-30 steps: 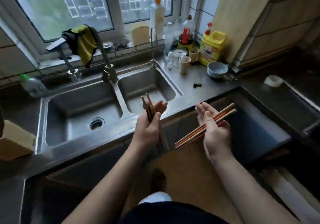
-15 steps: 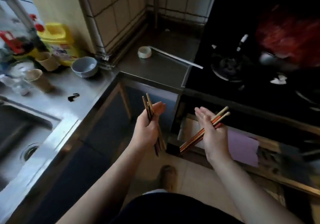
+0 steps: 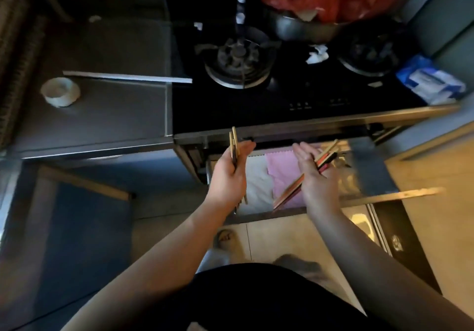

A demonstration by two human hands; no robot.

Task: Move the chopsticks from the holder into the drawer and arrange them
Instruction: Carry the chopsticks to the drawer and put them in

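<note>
Stove (image 3: 256, 105), open drawer (image 3: 259, 217) beneath; two hands over the drawer, each holding chopsticks.
Left hand (image 3: 228, 174): fingers curled round upright chopsticks (image 3: 234, 141), tips above the thumb. Right hand (image 3: 315, 174): fingers loosely closed on slanted chopsticks (image 3: 289, 189) crossing the palm.

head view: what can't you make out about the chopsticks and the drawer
Head view, left chopstick bundle: count unclear; sticks overlap and the left hand covers their middle.
Head view, right chopstick bundle: count unclear; blurred, right hand covers part.
Head view, drawer: back hidden under the stove front; right side dark, blurred.
Holder: out of frame.
</note>
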